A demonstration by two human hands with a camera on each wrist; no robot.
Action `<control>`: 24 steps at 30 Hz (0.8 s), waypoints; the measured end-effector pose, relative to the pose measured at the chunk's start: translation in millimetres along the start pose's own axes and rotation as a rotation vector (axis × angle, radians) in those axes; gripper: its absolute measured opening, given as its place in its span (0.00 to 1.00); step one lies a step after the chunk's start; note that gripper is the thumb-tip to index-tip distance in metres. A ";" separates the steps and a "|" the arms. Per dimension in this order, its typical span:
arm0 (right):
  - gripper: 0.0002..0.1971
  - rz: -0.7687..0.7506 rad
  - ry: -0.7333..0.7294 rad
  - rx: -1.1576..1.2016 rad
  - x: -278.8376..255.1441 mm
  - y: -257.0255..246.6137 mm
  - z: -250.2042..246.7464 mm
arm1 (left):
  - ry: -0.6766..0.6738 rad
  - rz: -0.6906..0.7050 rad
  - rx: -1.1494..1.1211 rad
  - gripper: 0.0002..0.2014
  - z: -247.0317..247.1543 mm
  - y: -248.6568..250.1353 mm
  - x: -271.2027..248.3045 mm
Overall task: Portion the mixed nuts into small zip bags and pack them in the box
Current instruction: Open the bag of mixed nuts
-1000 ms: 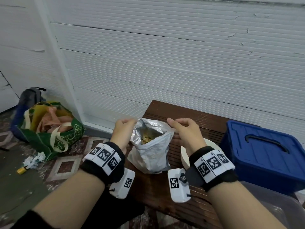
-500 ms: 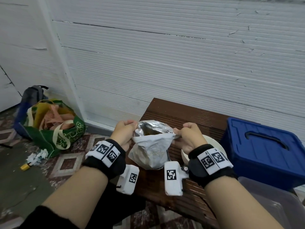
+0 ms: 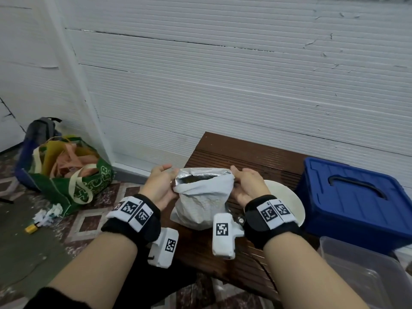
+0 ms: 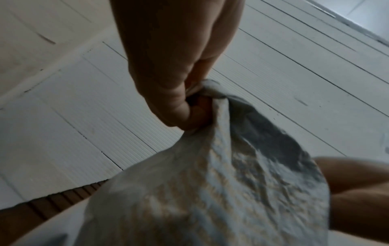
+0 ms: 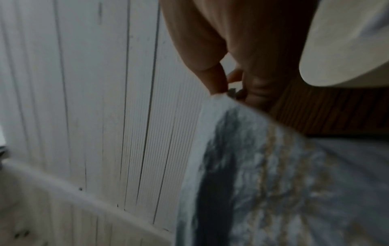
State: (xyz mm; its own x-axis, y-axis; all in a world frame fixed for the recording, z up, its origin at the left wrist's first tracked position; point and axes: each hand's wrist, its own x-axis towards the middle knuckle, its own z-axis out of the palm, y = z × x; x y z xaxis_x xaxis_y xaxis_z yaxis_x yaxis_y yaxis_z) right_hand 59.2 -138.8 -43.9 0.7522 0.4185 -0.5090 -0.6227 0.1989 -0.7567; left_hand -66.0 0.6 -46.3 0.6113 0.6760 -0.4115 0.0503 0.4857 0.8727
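A: Where is the nut bag just now?

B: Standing upright on the brown slatted bench, near its front left corner, between the two hands. It is a white, foil-lined pouch, mouth stretched wide sideways, with something dark and mixed just visible inside.

A: And the grip?

B: The left hand pinches the left end of the rim; in the left wrist view its fingers are curled tight round a bunched corner of the film. The right hand takes the opposite end, thumb and fingers closed on the top edge. Neither hand is under the bag; both are at the mouth only.

A: How would you expect it to handle?

B: Soft and crinkly, with no stiffness of its own. The belly bulges, so I judge it fairly full and heavy for such thin film. Lifted by the rim alone it would sag and could slip or spill; a hand beneath the belly looks safer for tipping.

A: Somewhere to pour?

B: A white bowl sits just beside the bag on its right, partly behind the right wrist. Beyond that is a blue lidded box, and a clear plastic tub nearer the body. I see no small zip bags in any view.
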 end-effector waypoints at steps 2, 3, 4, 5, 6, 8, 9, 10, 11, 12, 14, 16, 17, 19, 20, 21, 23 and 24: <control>0.18 -0.072 -0.030 -0.127 -7.2 2.8 -3.5 | -0.006 0.013 0.029 0.15 -0.1 -2.2 -2.3; 0.18 -0.103 -0.019 -0.219 -8.1 4.1 -5.9 | -0.007 0.018 0.043 0.14 -0.3 -3.1 -3.5; 0.19 -0.125 -0.002 -0.322 -10.1 4.8 -7.6 | -0.008 0.024 0.064 0.12 -0.5 -4.2 -4.5; 0.19 -0.133 0.010 -0.402 -12.6 4.5 -8.7 | -0.003 0.028 0.103 0.10 -0.6 -5.4 -5.8; 0.19 -0.131 0.010 -0.455 -15.3 2.9 -9.3 | 0.005 0.030 0.147 0.09 -0.7 -6.7 -7.1; 0.18 -0.125 -0.016 -0.491 -18.4 -1.1 -9.8 | 0.030 0.028 0.207 0.09 -1.3 -8.8 -8.8; 0.18 -0.131 -0.023 -0.489 -19.3 -3.6 -10.2 | 0.043 0.030 0.215 0.10 -1.8 -8.9 -9.2; 0.18 -0.127 -0.028 -0.472 -19.3 -6.5 -10.2 | 0.049 0.029 0.211 0.11 -2.3 -8.0 -9.3; 0.19 -0.109 -0.038 -0.437 -20.2 -9.7 -9.9 | 0.052 0.024 0.193 0.13 -3.0 -6.7 -8.6; 0.21 -0.077 -0.055 -0.394 -20.9 -12.7 -9.7 | 0.058 0.019 0.165 0.14 -3.5 -5.1 -7.5; 0.24 0.013 -0.106 -0.291 -22.5 -18.4 -10.4 | 0.083 0.021 0.105 0.15 -3.2 -2.7 -7.0; 0.25 0.073 -0.138 -0.195 -24.3 -20.4 -12.0 | 0.100 0.042 0.060 0.16 -1.3 -3.3 -7.5; 0.24 0.082 -0.140 -0.177 -24.7 -19.6 -13.3 | 0.099 0.050 0.039 0.15 0.7 -4.5 -8.5; 0.23 0.082 -0.139 -0.188 -25.8 -15.6 -14.5 | 0.098 0.060 0.000 0.14 5.4 -6.4 -12.1; 0.23 0.075 -0.135 -0.230 -25.9 -13.9 -15.1 | 0.103 0.066 -0.016 0.12 7.6 -7.7 -13.4; 0.24 0.059 -0.127 -0.295 -25.0 -12.8 -15.4 | 0.108 0.073 -0.029 0.11 9.1 -8.6 -13.8; 0.26 0.027 -0.109 -0.428 -23.8 -12.4 -15.5 | 0.114 0.088 -0.035 0.11 10.8 -10.2 -14.3; 0.26 0.028 -0.104 -0.468 -23.7 -13.3 -15.7 | 0.115 0.092 -0.031 0.10 11.5 -10.6 -14.8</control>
State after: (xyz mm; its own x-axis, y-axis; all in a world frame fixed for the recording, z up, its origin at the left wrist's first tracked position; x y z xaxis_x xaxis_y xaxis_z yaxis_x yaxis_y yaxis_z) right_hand 53.0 -165.2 -28.2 0.6962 0.5094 -0.5058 -0.4603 -0.2239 -0.8591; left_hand -66.5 -20.9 -46.4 0.5175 0.7765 -0.3594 -0.0270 0.4347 0.9002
